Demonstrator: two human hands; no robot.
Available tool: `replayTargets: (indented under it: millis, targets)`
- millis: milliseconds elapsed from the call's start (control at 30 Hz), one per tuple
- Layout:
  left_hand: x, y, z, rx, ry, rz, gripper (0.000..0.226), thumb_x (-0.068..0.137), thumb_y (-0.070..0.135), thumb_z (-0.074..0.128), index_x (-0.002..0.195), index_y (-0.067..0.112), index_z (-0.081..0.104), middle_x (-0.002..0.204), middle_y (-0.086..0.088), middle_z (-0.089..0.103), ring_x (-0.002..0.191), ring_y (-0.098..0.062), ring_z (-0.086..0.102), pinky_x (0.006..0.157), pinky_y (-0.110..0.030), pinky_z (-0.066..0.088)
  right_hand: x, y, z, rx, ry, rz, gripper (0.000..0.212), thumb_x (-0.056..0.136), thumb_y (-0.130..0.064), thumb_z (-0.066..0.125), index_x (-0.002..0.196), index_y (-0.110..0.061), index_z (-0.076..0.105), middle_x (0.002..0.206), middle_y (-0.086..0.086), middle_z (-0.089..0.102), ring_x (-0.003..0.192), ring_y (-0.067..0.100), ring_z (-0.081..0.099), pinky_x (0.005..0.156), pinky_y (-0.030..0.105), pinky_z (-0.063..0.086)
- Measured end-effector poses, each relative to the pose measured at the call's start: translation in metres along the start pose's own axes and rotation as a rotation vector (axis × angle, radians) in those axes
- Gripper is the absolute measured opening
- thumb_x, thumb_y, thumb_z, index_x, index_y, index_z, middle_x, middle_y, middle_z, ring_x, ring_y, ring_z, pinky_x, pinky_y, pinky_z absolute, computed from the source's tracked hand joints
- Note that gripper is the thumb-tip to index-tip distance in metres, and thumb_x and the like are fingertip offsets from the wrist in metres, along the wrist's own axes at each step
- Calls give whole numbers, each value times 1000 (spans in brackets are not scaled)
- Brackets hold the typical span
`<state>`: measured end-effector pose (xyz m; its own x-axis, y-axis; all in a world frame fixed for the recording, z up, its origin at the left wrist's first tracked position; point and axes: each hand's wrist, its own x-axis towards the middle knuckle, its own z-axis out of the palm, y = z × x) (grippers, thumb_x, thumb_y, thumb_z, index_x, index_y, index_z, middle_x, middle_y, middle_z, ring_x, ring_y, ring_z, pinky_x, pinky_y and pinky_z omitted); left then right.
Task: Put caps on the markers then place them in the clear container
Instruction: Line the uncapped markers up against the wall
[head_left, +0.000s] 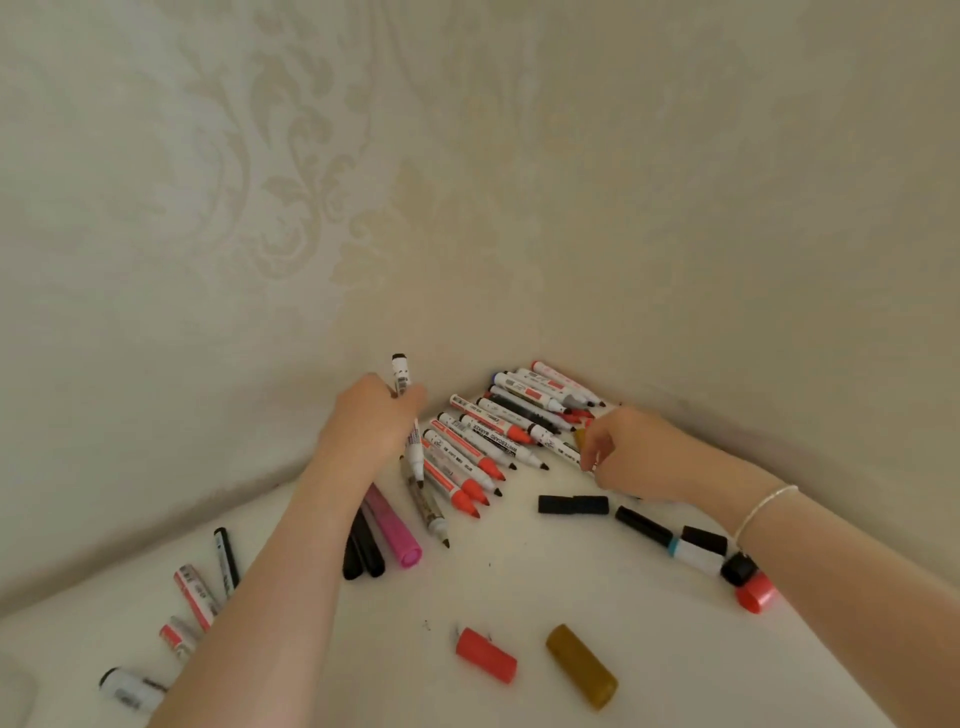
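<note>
Left hand (371, 421) sits just left of frame centre, forearm running in from 7 o'clock, back of hand to the camera. Its fingers are curled round a white marker (408, 415) held near upright, black end at 12 o'clock above the knuckles, uncapped tip pointing down at 6 o'clock below the hand.

Right hand (631, 452) enters from 4 o'clock, wrist bent, a white bracelet (763, 506) on it. Its fingers are curled down onto the right end of the marker row (498, 441); whether they pinch a marker or only touch one cannot be told.

The row lies fanned on the white table (519, 571) between the hands, up against the wall corner at 12 o'clock, tips bare and pointing toward 4 to 5 o'clock. A pink marker (392, 530) and two black ones lie under the left forearm.

Loose caps: black caps (571, 505) in a line at 3 o'clock under the right wrist, a red cap (485, 654) and a brown cap (582, 666) at 6 o'clock. More markers lie at 8 o'clock, left of the left forearm. The clear container cannot be made out
</note>
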<state>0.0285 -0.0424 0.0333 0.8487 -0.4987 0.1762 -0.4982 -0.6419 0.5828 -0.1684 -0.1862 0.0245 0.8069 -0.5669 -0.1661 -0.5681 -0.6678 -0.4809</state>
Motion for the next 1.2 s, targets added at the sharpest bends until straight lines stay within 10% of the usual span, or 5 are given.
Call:
replayTargets:
  millis: [267,367,600,1200]
  targets:
    - [-23,34,23,-608,36,19,24,94,25,48,102,8,63,69,2,64,64,-13,62,70,-37,54,5,-6,39,-210,21,-132,25,89,-22,60,113,-20,64,113,2,60,103,19,55,90,30,44]
    - [-29,30,34,-746,78,-15,22,94,22,48,104,10,63,84,-2,68,69,-6,64,66,-21,51,8,-8,44,-140,109,-104,16,88,-20,59,102,-19,66,105,2,61,97,18,56,84,30,49]
    - [-33,22,38,-1011,214,-53,22,94,16,49,110,4,58,80,-2,74,78,-15,71,80,-33,56,-1,-25,24,563,206,-155,16,79,-23,73,85,-32,62,87,-4,72,82,17,66,69,26,50]
    - [-38,20,28,-1086,334,-24,20,96,15,49,110,4,56,72,9,73,70,-3,69,77,-29,55,-7,-49,22,600,267,-195,22,81,-16,71,81,-36,62,82,-7,68,73,15,63,63,27,48]
